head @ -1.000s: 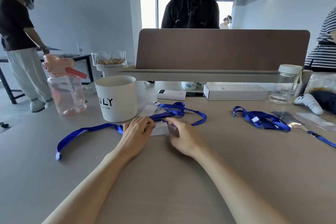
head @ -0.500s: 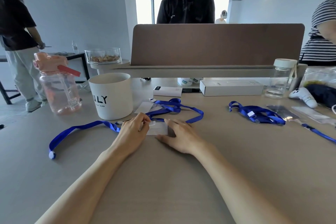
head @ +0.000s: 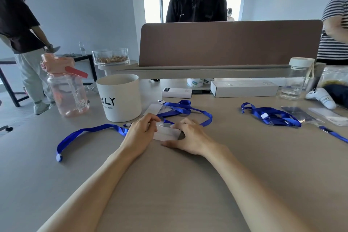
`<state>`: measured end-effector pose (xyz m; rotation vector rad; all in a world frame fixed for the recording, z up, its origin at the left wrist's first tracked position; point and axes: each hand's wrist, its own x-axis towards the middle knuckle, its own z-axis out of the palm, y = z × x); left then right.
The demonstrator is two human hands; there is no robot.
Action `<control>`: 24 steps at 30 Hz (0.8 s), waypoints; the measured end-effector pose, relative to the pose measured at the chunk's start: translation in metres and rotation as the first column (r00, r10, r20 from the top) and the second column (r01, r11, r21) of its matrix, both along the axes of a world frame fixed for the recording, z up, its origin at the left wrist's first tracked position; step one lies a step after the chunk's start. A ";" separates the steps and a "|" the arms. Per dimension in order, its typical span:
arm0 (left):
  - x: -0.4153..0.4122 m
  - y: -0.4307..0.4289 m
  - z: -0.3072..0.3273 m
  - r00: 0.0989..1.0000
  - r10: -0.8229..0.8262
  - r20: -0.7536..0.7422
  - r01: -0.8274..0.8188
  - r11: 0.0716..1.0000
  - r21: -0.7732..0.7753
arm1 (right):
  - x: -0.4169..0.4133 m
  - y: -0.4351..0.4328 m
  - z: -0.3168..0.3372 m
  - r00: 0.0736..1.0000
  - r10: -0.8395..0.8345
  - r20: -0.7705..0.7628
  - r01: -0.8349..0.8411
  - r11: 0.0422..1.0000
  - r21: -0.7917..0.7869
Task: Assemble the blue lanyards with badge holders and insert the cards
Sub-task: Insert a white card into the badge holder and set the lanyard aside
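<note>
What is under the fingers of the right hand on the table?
A pale badge holder lies flat on the table; the right hand presses its right end, the left hand pinches its top. Its covered end, and whether a card is inside, cannot be seen.

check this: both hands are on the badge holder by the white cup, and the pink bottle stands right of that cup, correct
One slip: the head view shows the pink bottle standing left of the white cup, not right. The left hand and right hand are indeed on the badge holder by that cup.
</note>
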<state>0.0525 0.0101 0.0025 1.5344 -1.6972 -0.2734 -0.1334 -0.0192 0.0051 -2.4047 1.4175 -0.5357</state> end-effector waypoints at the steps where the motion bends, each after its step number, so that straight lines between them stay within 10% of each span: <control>1: 0.000 0.000 0.000 1.000 -0.003 -0.006 0.003 1.000 -0.004 | 0.000 0.000 0.001 1.000 -0.002 -0.022 0.003 1.000 0.021; 12: 0.001 -0.002 -0.004 0.999 -0.021 0.042 0.023 0.998 -0.059 | -0.006 -0.009 0.008 0.938 -0.259 0.229 0.164 0.917 0.362; 17: 0.003 -0.002 -0.007 0.998 -0.031 0.059 0.035 0.997 -0.067 | -0.011 -0.010 0.005 0.865 -0.371 0.336 0.318 0.926 0.204; 24: 0.002 -0.003 -0.008 0.990 -0.080 0.116 0.087 0.995 -0.058 | -0.005 0.001 0.023 0.427 -0.359 0.830 0.164 0.933 0.319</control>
